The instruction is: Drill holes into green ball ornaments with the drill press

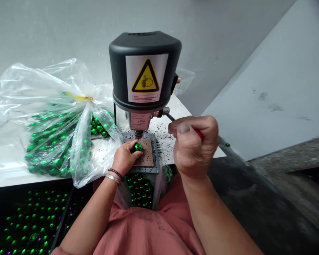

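A small bench drill press (145, 76) with a black housing stands in front of me. Under its chuck (138, 135), my left hand (125, 156) pinches a shiny green ball (139, 147) between thumb and fingers. The thin bit reaches down to the top of the ball, but how deep it goes I cannot tell. Beneath the ball lies a brown board (147, 156) on the grey metal base (156, 164). My right hand (195, 145) is wrapped round the feed lever (171, 116), whose red knob (199, 134) shows between the fingers.
A clear plastic bag (79, 148) of green balls, tied with a yellow strip, spreads over the left of the white table (184, 109). Dark shavings dot the tabletop. More green balls (139, 191) fill a bag at my lap and a dark container (26, 223) lower left.
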### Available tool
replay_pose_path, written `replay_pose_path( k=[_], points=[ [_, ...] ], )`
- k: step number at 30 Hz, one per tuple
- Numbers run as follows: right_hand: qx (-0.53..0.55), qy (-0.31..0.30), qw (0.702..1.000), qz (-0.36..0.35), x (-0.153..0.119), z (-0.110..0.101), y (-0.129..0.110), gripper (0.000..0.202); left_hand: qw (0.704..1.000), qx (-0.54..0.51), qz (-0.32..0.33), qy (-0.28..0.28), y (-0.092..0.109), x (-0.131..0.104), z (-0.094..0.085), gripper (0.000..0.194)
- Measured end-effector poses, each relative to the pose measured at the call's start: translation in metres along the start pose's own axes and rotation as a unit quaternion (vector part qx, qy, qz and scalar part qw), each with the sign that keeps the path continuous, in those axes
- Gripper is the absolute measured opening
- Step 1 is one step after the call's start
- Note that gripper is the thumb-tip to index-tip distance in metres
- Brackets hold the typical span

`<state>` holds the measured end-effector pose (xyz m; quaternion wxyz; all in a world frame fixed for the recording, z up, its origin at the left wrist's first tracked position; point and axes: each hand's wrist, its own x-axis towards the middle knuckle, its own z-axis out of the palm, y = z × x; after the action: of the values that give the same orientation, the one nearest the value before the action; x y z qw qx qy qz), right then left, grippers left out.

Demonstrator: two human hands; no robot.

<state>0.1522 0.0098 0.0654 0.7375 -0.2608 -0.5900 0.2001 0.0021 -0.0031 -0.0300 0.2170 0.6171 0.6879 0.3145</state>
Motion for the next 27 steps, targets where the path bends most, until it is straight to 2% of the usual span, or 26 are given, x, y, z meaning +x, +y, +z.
replay_pose_path(
  k=[14,18,24,27],
  points=[
    [0.052,0.018,0.998,-0.037,-0.015,0.006,0.014,0.005,1.0,0.015,0.004,0.003,0.001,-0.003,0.001,0.046],
    [0.079,0.038,0.996,-0.015,-0.018,0.008,0.013,0.002,1.0,0.005,0.006,0.002,0.001,-0.003,0.0,0.047],
    [0.075,0.028,0.995,0.052,-0.028,0.005,0.011,0.004,1.0,-0.004,0.007,-0.001,-0.002,-0.002,0.0,0.047],
    [0.07,0.037,0.996,0.049,-0.02,0.006,0.003,0.008,1.0,0.001,0.008,0.0,-0.001,-0.002,0.0,0.047]
  ],
)
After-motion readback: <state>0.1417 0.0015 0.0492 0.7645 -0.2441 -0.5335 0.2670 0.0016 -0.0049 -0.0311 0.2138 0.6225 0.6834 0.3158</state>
